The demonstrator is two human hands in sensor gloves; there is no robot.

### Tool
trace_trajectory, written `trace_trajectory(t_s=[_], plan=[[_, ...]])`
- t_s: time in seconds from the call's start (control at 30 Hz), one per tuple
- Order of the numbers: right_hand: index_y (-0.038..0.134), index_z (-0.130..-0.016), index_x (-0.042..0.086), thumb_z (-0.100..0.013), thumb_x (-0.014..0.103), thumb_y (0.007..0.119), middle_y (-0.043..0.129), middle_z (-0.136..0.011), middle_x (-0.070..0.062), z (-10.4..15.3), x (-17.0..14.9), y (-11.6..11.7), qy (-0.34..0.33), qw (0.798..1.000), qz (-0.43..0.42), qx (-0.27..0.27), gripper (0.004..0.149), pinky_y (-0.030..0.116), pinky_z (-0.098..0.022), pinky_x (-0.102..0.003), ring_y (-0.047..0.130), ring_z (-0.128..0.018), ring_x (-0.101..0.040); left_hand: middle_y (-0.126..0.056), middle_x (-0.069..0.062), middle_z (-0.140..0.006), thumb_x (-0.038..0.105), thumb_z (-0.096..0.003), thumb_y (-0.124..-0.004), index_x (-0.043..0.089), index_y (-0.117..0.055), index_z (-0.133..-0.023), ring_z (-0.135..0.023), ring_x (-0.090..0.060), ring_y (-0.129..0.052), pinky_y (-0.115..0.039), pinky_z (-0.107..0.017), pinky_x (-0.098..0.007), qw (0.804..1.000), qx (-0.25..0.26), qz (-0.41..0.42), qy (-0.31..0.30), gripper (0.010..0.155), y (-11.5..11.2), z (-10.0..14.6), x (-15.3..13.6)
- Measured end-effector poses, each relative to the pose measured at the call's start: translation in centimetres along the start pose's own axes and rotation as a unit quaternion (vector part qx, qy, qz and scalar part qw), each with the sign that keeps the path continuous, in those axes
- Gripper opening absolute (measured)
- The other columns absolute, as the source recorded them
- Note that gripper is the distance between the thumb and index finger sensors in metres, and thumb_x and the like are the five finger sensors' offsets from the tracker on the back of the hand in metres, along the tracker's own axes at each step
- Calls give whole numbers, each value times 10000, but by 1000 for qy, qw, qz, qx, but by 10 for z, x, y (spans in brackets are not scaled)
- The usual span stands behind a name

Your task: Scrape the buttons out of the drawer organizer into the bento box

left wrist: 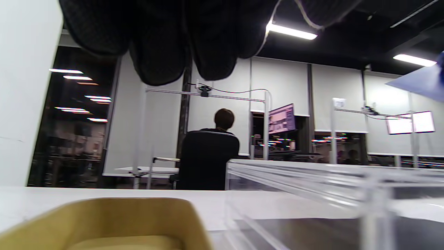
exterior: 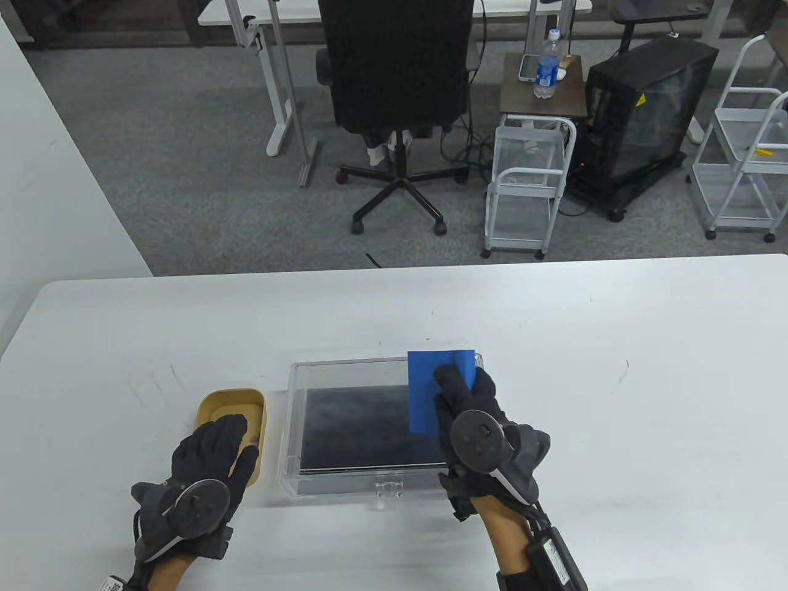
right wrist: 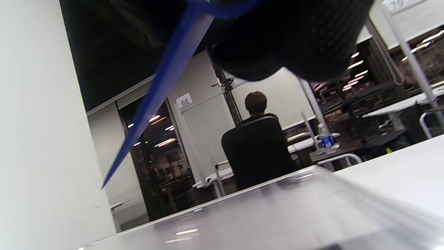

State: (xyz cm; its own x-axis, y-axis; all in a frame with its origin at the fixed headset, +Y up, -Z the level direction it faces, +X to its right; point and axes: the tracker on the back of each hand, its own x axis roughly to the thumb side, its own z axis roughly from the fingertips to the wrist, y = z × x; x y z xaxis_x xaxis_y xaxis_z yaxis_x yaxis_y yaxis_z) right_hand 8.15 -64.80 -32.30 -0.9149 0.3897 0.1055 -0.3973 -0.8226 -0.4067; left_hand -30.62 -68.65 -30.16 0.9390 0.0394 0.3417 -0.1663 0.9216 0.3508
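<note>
A clear drawer organizer (exterior: 295, 425) with a dark floor sits at the table's front middle. No buttons show in it. A yellow bento box (exterior: 229, 404) stands just left of it, also seen in the left wrist view (left wrist: 104, 218). My left hand (exterior: 212, 452) rests on the bento box's near end, fingers extended. My right hand (exterior: 465, 394) grips a blue flat scraper (exterior: 431, 385) and holds it over the organizer's right part. The scraper shows edge-on in the right wrist view (right wrist: 163, 86).
The white table (exterior: 615, 400) extends to the right and back. Beyond its far edge are an office chair (exterior: 397, 92), a white cart (exterior: 529, 184) and a black computer case (exterior: 640, 117). A white wall panel (exterior: 49, 184) stands at the left.
</note>
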Motion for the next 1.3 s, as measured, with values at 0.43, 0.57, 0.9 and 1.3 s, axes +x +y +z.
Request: trace_trajectory(t_s=[0.43, 0.57, 0.9, 1.3], plan=[[465, -1019, 364, -553, 369, 729, 514, -1079, -203, 22, -89, -13, 102, 993, 13, -58, 536, 782, -593, -557, 779, -875, -398, -738, -86, -1085, 496, -592, -564, 171, -570, -1105, -978, -466, -803, -649, -678, -654, 997, 0, 5, -82, 608, 4, 7, 24], [466, -1017, 377, -558, 368, 716, 504, -1093, -193, 26, -114, -14, 139, 989, 19, -49, 522, 752, -612, -589, 738, -915, -432, -732, -73, -1086, 496, -590, -561, 182, -557, -1106, -989, -455, -788, -637, -683, -658, 991, -3, 9, -137, 604, 0, 9, 32], [473, -1032, 357, -567, 372, 700, 494, -1107, -221, 28, -159, 2, 253, 967, 20, 35, 518, 736, -611, -594, 684, -936, -509, -713, -63, -1104, 506, -589, -559, 198, -543, -1113, -1012, -451, -764, -635, -694, -653, 983, -24, 15, -184, 609, -7, 11, 38], [478, -1046, 340, -572, 378, 691, 572, -1092, -252, 23, -171, 59, 261, 929, 60, 253, 521, 581, -661, -687, 470, -997, -576, -715, -53, -1105, 509, -587, -560, 211, -556, -1109, -1024, -438, -755, -635, -700, -649, 977, -38, 16, -207, 601, -11, 13, 43]])
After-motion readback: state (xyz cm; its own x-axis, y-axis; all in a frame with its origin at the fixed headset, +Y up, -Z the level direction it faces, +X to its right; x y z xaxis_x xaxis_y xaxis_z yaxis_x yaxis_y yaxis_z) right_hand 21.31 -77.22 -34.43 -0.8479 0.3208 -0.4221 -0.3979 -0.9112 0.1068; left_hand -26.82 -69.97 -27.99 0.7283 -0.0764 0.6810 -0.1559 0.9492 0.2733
